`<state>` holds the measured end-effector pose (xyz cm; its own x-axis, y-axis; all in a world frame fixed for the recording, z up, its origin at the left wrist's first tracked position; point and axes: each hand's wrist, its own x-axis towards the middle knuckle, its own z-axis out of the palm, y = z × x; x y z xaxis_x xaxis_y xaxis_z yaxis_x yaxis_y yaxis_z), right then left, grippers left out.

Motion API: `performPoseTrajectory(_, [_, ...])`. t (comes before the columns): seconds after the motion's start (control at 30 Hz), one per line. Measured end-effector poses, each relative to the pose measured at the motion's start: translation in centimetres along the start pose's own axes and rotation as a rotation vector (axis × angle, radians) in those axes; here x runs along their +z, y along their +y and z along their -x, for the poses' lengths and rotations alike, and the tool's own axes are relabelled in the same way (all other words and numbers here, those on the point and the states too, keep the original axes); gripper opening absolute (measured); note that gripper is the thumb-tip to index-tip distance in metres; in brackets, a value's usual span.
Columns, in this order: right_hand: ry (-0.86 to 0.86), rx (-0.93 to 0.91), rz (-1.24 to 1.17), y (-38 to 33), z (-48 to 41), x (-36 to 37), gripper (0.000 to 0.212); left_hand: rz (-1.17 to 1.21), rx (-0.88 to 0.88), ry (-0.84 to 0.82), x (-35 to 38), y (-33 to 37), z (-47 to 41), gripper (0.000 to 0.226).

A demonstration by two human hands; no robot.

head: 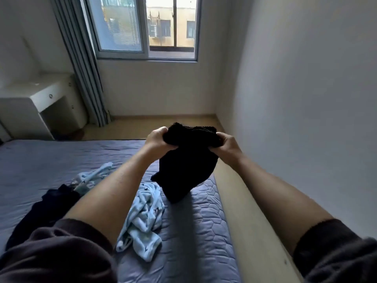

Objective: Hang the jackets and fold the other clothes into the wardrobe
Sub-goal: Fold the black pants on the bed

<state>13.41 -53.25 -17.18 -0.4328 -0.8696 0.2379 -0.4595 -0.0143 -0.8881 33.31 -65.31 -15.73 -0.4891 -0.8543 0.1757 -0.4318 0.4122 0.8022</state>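
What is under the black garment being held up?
Left hand and right hand hold the black garment over the quilted bed cover. The light blue garment lies beside it, not under. Cover behind the hanging cloth is hidden.

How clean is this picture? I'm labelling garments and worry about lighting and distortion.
Head view: window daylight backlights the room; the black garment gripped by left hand and right hand shows no detail; wide-angle lens bows the walls; the light blue garment on the bed reads clearly.
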Motion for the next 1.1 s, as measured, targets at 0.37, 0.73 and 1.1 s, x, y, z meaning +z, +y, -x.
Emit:
performPoseTrajectory(0.37, [-0.214,0.351,0.122,15.1,30.1,7.4,0.012,0.111,-0.275,-0.439,11.2,-16.0,28.0,0.029])
performPoseTrajectory(0.73, [-0.366,0.621,-0.005,21.6,32.4,9.6,0.026,0.266,-0.517,-0.553,15.7,-22.1,32.0,0.018])
performPoseTrajectory(1.1, [-0.285,0.659,-0.080,39.9,14.8,17.0,0.008,0.206,-0.561,-0.232,26.6,-34.6,13.7,0.015])
